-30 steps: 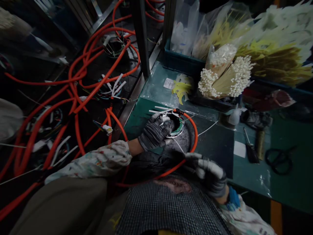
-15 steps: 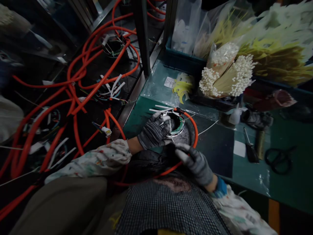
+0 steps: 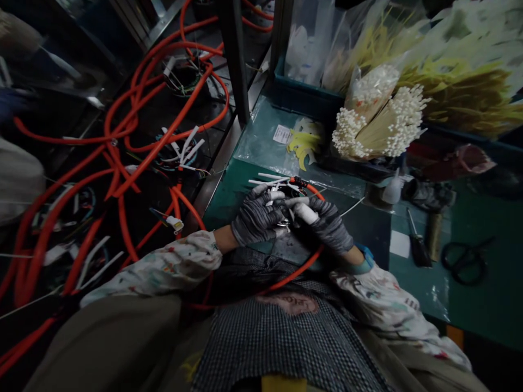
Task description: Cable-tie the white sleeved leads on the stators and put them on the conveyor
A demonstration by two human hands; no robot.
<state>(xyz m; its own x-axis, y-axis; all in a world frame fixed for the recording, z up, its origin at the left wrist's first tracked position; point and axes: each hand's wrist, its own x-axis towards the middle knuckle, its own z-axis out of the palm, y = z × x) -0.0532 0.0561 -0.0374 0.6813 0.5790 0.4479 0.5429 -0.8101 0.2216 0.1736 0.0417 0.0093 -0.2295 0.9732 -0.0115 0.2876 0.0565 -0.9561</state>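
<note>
Between my hands on the bench sits a motor stator (image 3: 285, 222), a round wound ring now mostly covered by my gloves. White sleeved leads (image 3: 269, 177) stick out from its far left side, and an orange cable (image 3: 315, 190) leaves it at the far right. My left hand (image 3: 255, 218), in a grey striped glove, is closed around the left side of the ring. My right hand (image 3: 330, 224), gloved alike with white fingertips, reaches over the right side, its fingers bent and nearly meeting the left ones. Whatever those right fingers pinch is hidden.
Orange cables (image 3: 134, 125) with more wired rings lie tangled on the left, beyond a metal post (image 3: 235, 65). A bundle of white-tipped sticks (image 3: 379, 125), yellow pieces (image 3: 304, 144), a screwdriver (image 3: 417, 245) and scissors (image 3: 468, 261) lie rightward. A person's sleeve (image 3: 18, 179) shows far left.
My right hand has moved up and forward from the near side of the ring onto it, beside my left. My left hand has stayed on the ring, which is now more covered.
</note>
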